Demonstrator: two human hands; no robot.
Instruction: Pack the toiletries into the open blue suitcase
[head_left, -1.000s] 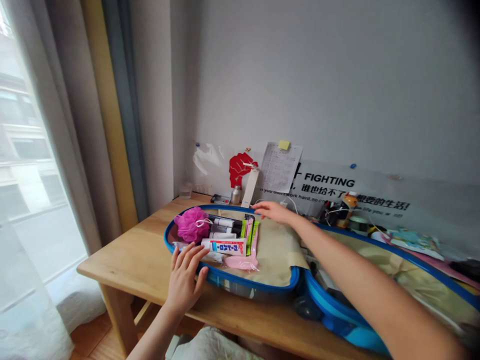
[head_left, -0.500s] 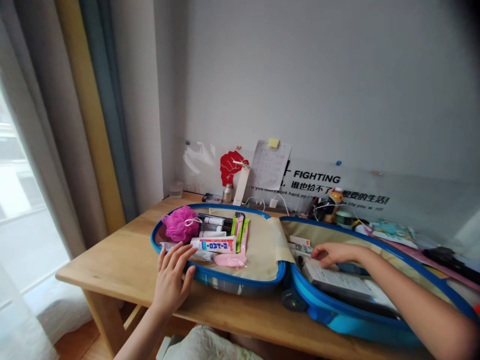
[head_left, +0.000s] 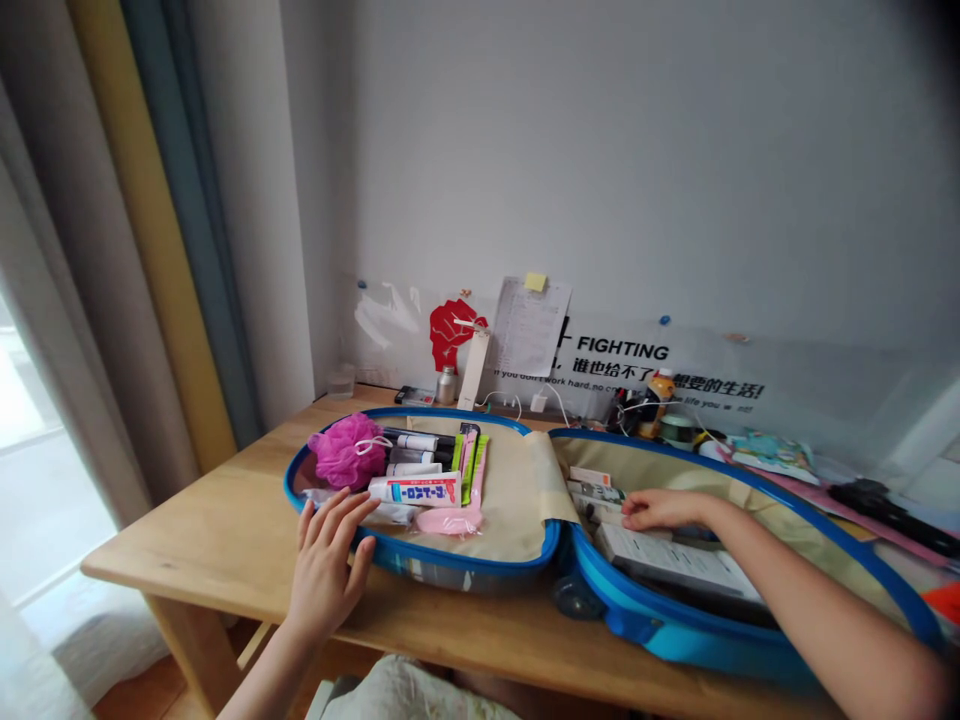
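While the right hand (head_left: 660, 508), fingers curled and grip unclear, was laid among half-hidden boxes (head_left: 675, 560), the left hand (head_left: 324, 560) was spread open on one blue suitcase (head_left: 480, 565) rim.

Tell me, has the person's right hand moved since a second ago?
Yes. The right hand left the far rim of the open blue suitcase's left half and now rests inside its right half.

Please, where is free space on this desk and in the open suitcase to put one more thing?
Bare patches: the desk left of the suitcase, and the beige lining right of the toothpaste. Crowded: the back edge by the wall.
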